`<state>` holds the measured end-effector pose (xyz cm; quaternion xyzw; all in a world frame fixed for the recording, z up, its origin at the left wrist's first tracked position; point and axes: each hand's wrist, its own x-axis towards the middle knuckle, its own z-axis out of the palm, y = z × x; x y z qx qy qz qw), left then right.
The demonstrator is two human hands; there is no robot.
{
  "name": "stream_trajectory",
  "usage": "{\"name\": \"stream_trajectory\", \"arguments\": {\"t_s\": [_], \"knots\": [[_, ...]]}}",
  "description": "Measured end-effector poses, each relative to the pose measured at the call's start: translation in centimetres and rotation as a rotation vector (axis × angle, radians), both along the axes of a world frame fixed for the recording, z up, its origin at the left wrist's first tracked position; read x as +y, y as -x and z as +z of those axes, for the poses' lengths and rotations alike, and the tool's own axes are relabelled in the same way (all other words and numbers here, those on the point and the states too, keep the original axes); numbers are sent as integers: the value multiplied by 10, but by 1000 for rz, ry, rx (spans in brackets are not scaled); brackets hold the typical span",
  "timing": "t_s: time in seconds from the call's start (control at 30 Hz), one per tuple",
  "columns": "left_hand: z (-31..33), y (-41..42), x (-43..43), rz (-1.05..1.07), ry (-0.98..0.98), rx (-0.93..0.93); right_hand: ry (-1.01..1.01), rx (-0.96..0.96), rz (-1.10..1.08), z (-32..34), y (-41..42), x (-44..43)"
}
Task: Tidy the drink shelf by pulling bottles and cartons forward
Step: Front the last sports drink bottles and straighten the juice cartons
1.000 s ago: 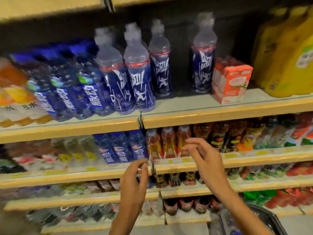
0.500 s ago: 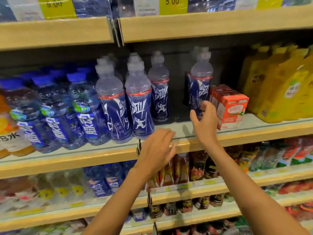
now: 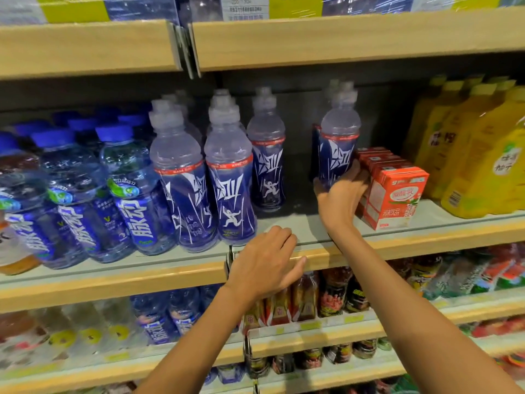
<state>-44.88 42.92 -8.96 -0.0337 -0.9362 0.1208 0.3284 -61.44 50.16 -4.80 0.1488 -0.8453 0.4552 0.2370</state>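
My right hand [image 3: 339, 194] grips the base of a blue-labelled sports bottle [image 3: 338, 143] that stands back on the middle shelf [image 3: 397, 240], with more of the same behind it. Just right of it sits a row of red cartons [image 3: 393, 194]. Another such bottle [image 3: 267, 155] stands set back at the centre, and two more [image 3: 204, 180] stand near the front edge. My left hand [image 3: 265, 263] rests on the shelf's front lip with loosely bent fingers and holds nothing.
Blue-capped water bottles [image 3: 93, 189] fill the shelf's left part; yellow drink bottles [image 3: 477, 155] crowd the right. A shelf with price tags [image 3: 284, 38] hangs close above the bottle tops. Lower shelves [image 3: 312, 334] hold small bottles and cartons.
Both hands rose from the lower shelf. My right hand reached in and closed round the bottle's base; my left settled on the shelf edge. The view tilted upward.
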Motion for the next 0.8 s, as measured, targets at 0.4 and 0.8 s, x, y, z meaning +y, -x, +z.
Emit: {"name": "stream_trajectory", "arguments": {"t_s": [0.4,0.8], "knots": [[1,-3,5,19,-10,1,259,-108,254,-1,19,-8],[42,-7,25,23,-817,2,373,-252,640,14,-29,58]]}}
